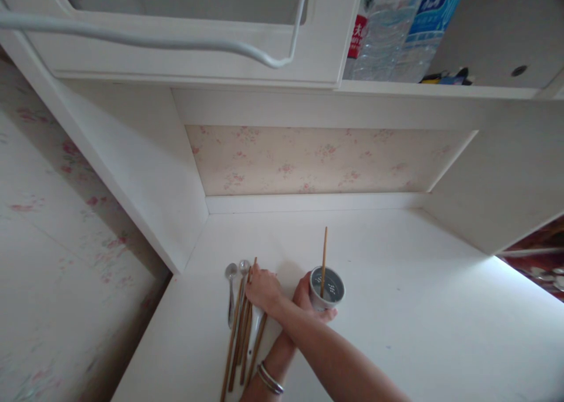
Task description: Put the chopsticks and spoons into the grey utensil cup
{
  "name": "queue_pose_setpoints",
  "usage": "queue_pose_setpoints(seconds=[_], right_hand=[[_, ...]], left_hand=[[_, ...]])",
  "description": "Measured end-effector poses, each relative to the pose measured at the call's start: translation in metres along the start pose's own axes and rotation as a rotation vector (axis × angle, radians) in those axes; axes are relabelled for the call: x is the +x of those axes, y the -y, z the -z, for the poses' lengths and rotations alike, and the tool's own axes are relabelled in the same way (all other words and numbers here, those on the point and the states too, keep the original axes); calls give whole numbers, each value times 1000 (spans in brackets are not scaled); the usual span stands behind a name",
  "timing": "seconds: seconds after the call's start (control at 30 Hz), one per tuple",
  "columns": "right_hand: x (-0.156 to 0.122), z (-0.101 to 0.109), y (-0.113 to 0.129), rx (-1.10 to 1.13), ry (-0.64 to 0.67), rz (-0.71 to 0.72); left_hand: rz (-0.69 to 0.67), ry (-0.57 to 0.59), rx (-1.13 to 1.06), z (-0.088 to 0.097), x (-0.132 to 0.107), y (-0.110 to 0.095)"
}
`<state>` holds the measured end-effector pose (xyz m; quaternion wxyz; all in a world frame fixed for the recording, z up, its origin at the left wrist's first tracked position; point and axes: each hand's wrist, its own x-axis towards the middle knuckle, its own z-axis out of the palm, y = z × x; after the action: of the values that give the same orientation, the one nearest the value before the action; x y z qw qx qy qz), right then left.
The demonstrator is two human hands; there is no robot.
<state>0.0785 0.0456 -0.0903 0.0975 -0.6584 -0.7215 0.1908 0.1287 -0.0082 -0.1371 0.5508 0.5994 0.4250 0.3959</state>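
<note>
My left hand [303, 293], with bangles on its wrist, is wrapped round a grey utensil holder [315, 298] with holes in its bottom. One chopstick [324, 255] stands upright in it, leaning slightly. Crossing over my left forearm, my right hand [263, 288] reaches left and its fingers are closed on a chopstick [255, 260] near its upper end. Several more wooden chopsticks [238, 337] lie side by side below that hand. Left of them is a metal spoon [231, 271], with a second spoon [244, 266] beside it. A white spoon [254, 330], partly covered by my hand, lies among the chopsticks.
The white desk [396, 331] runs back to a flower-patterned wall panel [308, 161]. Side panels bound it left and right. Overhead are a cabinet with a pale curved bar [176, 40] and a shelf holding plastic bottles [392, 32].
</note>
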Motion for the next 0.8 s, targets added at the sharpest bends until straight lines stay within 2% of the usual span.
queue_pose_setpoints(seconds=[0.23,0.57,0.7,0.8], right_hand=[[-1,4,-1,-2,18,-27],[1,5,-2,42,-10,-27],[5,14,-6,121,-54,-85],[6,26,-7,189,-126,-74]], left_hand=[[-34,-3,100,3,0,-2],[-71,-21,66,0,2,4],[-97,-27,38,-1,1,-1],[-106,-22,-30,0,-1,-6]])
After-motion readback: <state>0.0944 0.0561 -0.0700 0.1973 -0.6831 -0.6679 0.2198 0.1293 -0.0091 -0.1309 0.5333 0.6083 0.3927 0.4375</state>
